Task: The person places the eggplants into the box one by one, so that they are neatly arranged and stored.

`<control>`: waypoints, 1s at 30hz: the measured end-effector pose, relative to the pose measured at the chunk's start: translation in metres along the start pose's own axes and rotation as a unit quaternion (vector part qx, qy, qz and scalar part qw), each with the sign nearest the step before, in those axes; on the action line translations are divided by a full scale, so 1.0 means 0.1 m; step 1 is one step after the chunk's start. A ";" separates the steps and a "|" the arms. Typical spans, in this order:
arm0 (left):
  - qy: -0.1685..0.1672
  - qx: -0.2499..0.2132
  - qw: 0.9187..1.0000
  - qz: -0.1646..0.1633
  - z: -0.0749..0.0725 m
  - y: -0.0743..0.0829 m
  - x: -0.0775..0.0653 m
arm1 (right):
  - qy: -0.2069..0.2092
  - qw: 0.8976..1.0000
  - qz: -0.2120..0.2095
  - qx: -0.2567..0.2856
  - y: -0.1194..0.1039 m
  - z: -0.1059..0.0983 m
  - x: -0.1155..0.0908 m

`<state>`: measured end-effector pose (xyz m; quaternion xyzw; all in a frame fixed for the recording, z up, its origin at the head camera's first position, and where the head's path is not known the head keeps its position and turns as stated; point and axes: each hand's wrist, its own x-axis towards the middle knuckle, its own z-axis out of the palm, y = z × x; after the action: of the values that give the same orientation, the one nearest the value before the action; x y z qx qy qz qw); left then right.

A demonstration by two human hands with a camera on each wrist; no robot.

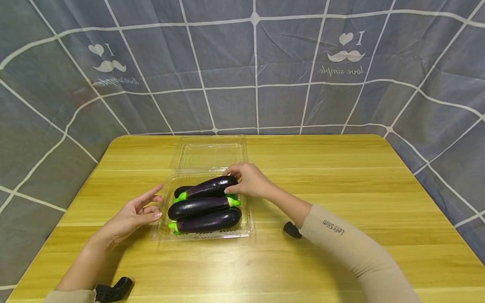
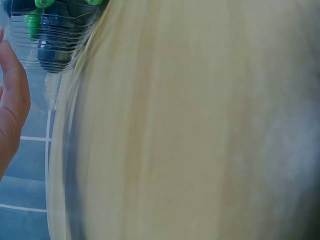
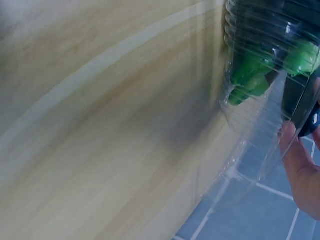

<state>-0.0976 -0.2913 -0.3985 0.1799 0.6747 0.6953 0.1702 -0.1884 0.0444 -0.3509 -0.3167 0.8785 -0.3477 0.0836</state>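
A clear plastic clamshell box [image 1: 159,235] lies with its lid [image 1: 212,155] folded back, holding several dark purple eggplants. The front eggplant [image 1: 214,220] and the middle eggplant [image 1: 198,207] lie side by side. Behind them, my right hand [image 1: 251,181] grips the blunt right end of another eggplant [image 1: 210,186], thumb in front and fingers behind. A further eggplant [image 1: 182,191] is mostly hidden under that one. My left hand [image 1: 134,216] is beside the box's left wall, fingers spread and loosely bent, holding nothing. In the right wrist view, green stems [image 3: 252,75] show through the clear wall.
The box stands on a wooden table [image 1: 322,168], left of its middle. A grey curtain with white grid lines [image 1: 227,63] hangs behind and at both sides. Black wrist devices [image 1: 113,290] sit at both forearms.
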 end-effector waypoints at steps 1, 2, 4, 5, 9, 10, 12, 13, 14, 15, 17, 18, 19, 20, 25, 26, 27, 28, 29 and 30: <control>0.000 0.000 1.000 0.000 0.00 0.00 0.00 | -0.003 1.000 0.000 0.000 0.00 0.01 0.00; 0.001 0.002 1.000 -0.002 0.00 -0.01 0.00 | -0.006 1.000 -0.002 0.002 -0.01 0.02 0.00; 0.001 0.004 1.000 -0.003 -0.01 -0.01 0.00 | -0.011 1.000 -0.007 0.008 -0.01 0.03 0.01; 0.002 0.005 1.000 -0.005 -0.01 -0.01 0.00 | -0.014 1.000 -0.009 0.011 -0.01 0.04 0.01; 0.002 0.002 1.000 -0.006 -0.01 -0.01 0.00 | -0.022 0.999 -0.018 0.022 -0.02 0.06 0.01; 0.001 0.000 1.000 -0.005 -0.01 -0.01 0.00 | -0.023 0.999 -0.018 0.026 -0.03 0.06 0.01; -0.003 -0.008 1.000 0.000 -0.01 -0.01 -0.01 | -0.025 0.999 -0.015 0.029 -0.03 0.06 0.01; -0.005 -0.012 1.000 0.003 -0.01 -0.01 -0.01 | -0.025 0.999 -0.014 0.030 -0.03 0.06 0.01; -0.008 -0.016 1.000 0.006 -0.01 -0.01 -0.01 | -0.026 0.999 -0.013 0.031 -0.03 0.06 0.01; -0.011 -0.019 1.000 0.009 -0.01 -0.01 -0.01 | -0.028 0.999 -0.012 0.032 -0.03 0.06 0.00; -0.012 -0.021 1.000 0.011 -0.01 -0.01 -0.01 | -0.029 0.999 -0.012 0.034 -0.02 0.06 0.00; -0.012 -0.023 1.000 0.011 -0.01 -0.01 -0.01 | -0.030 0.999 -0.014 0.033 -0.02 0.06 0.00; -0.013 -0.023 1.000 0.012 -0.01 -0.01 0.00 | -0.030 0.999 -0.015 0.034 -0.02 0.06 0.00; -0.013 -0.024 1.000 0.012 -0.01 -0.01 0.00 | -0.030 0.999 -0.016 0.034 -0.02 0.06 0.00; -0.016 -0.027 0.999 0.014 -0.01 -0.01 -0.01 | -0.029 0.999 -0.017 0.041 -0.01 0.06 -0.01; -0.015 -0.027 0.999 0.014 -0.01 0.00 -0.01 | -0.029 0.999 -0.017 0.042 -0.01 0.06 -0.02; -0.015 -0.026 0.999 0.013 -0.01 0.00 -0.01 | -0.029 0.998 -0.015 0.045 -0.01 0.05 -0.02; -0.015 -0.024 1.000 0.013 -0.01 0.00 -0.01 | -0.029 0.999 -0.014 0.044 -0.01 0.05 -0.02; -0.012 -0.021 1.000 0.011 -0.01 0.00 0.00 | -0.029 0.999 -0.011 0.044 -0.01 0.04 -0.02; -0.012 -0.018 1.000 0.010 -0.01 0.00 0.00 | -0.030 0.999 -0.008 0.045 0.00 0.04 -0.02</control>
<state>-0.0976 -0.2923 -0.3985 0.1918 0.6582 0.7068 0.1744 -0.1851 0.0435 -0.3534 -0.3297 0.8566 -0.3779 0.1211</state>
